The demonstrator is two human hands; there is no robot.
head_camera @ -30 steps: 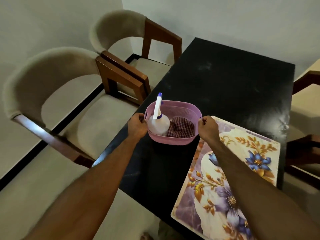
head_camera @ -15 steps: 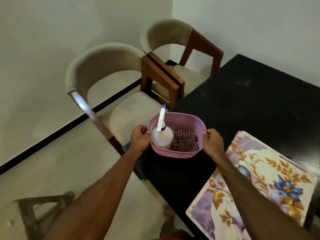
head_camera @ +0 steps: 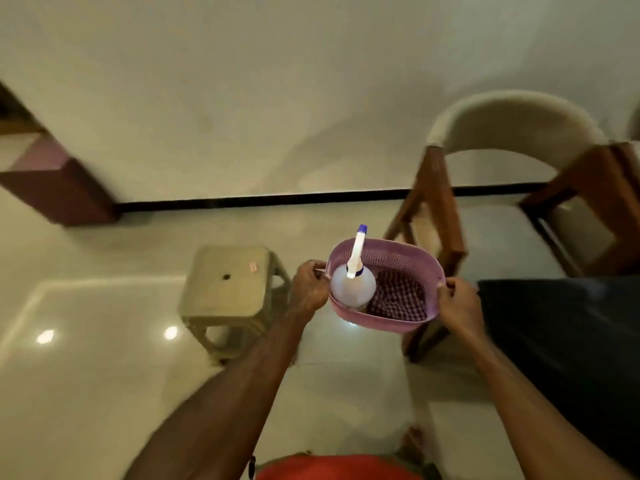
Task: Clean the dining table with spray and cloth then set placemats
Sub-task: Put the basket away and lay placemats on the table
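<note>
We held the pink basket (head_camera: 384,315) in the air between our two hands, above the pale floor (head_camera: 104,393) and clear of the bench (head_camera: 561,334), whose dark corner lay just to the right of it. Our left hand (head_camera: 309,287) was clamped on the basket's left end, fingers curled over the rim, and our right hand (head_camera: 459,308) was clamped on its right end in the same way, so the basket hung level from both ends with our forearms reaching in from below.

Inside the basket the spray bottle (head_camera: 352,287) stood upright against the left end, right beside our left hand, its white neck and blue-tipped nozzle rising above the rim. The checked cloth (head_camera: 396,299) lay crumpled in the right half of the basket, touching the bottle and nearer our right hand.

A beige plastic stool (head_camera: 227,289) stood on the floor just left of our left hand. A chair (head_camera: 512,140) with a cream back and wooden legs stood behind the basket, to the right, close to the bench. A red garment (head_camera: 332,469) showed at the bottom edge of the view.
</note>
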